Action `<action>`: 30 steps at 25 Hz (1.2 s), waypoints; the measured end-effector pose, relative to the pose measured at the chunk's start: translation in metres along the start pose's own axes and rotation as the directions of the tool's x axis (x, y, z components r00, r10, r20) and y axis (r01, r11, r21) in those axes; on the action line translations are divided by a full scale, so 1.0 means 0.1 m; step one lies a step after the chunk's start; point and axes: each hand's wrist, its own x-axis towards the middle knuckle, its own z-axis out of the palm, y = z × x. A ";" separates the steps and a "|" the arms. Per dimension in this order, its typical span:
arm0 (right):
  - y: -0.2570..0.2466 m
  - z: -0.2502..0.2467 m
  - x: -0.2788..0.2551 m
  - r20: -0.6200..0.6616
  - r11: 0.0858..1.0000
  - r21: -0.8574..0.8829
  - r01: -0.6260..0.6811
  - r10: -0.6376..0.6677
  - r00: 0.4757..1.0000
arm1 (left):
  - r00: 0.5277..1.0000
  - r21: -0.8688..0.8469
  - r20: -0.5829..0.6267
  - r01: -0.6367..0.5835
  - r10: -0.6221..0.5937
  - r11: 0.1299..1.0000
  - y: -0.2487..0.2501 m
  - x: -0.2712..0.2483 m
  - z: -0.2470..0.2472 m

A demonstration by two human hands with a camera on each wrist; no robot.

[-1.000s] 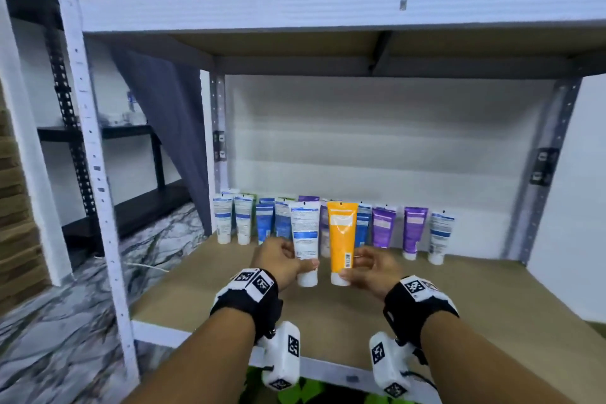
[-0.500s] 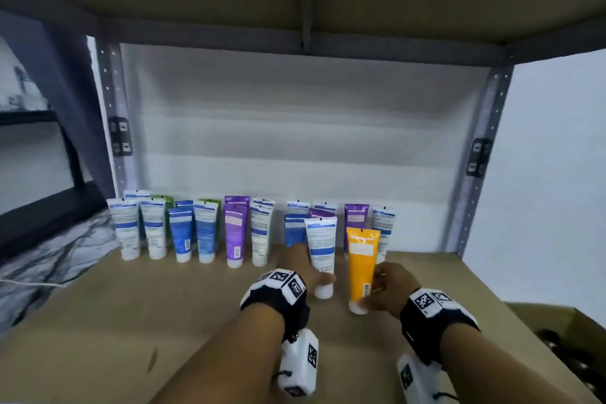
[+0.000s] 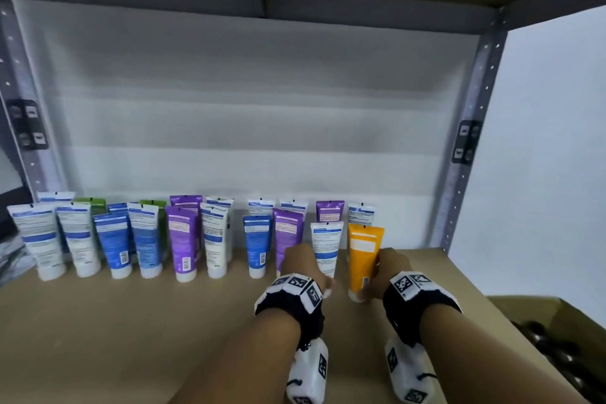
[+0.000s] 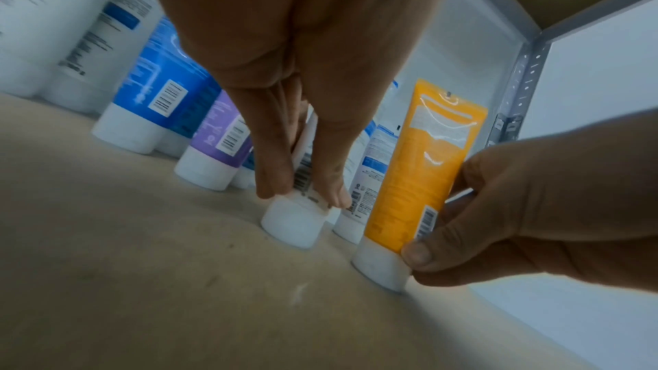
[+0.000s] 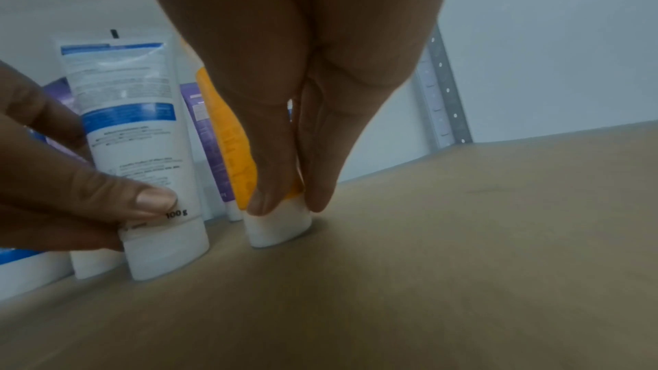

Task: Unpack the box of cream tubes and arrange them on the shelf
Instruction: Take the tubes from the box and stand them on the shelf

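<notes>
both tubes (image 3: 363, 256) now nearer back row

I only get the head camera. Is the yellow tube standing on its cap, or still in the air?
Observer: The orange-yellow tube stands with its white cap on the shelf board.
Operator: What holds it?
Observer: The right hand pinches it just above the cap, thumb in front.
Operator: And the white one?
Observer: The left hand pinches the white tube low, beside a printed "100 g"; its cap is down too.
</notes>
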 end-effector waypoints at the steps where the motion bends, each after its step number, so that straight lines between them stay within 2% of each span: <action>1: -0.02 0.00 0.03 0.007 1.000 -0.010 -0.008 0.008 1.000 | 1.000 0.013 -0.004 0.015 -0.015 1.000 0.02 0.04 0.03; 8: -0.10 0.02 0.27 0.011 0.999 -0.003 -0.034 0.034 0.999 | 0.998 0.057 -0.067 0.021 -0.017 0.998 0.12 0.29 0.19; 19: -0.16 0.08 0.38 -0.016 0.999 -0.038 -0.033 0.032 0.999 | 0.999 0.039 -0.046 0.025 -0.023 0.999 0.10 0.33 0.22; 27: -0.22 0.05 -0.02 -0.037 0.999 -0.002 -0.041 0.041 0.998 | 0.992 -0.031 -0.061 0.112 -0.114 0.993 -0.19 -0.09 -0.14; 30: -0.42 0.15 -0.27 -0.011 0.996 -0.078 0.052 -0.054 0.999 | 0.988 -0.047 -0.090 0.124 -0.128 0.991 -0.46 -0.41 -0.37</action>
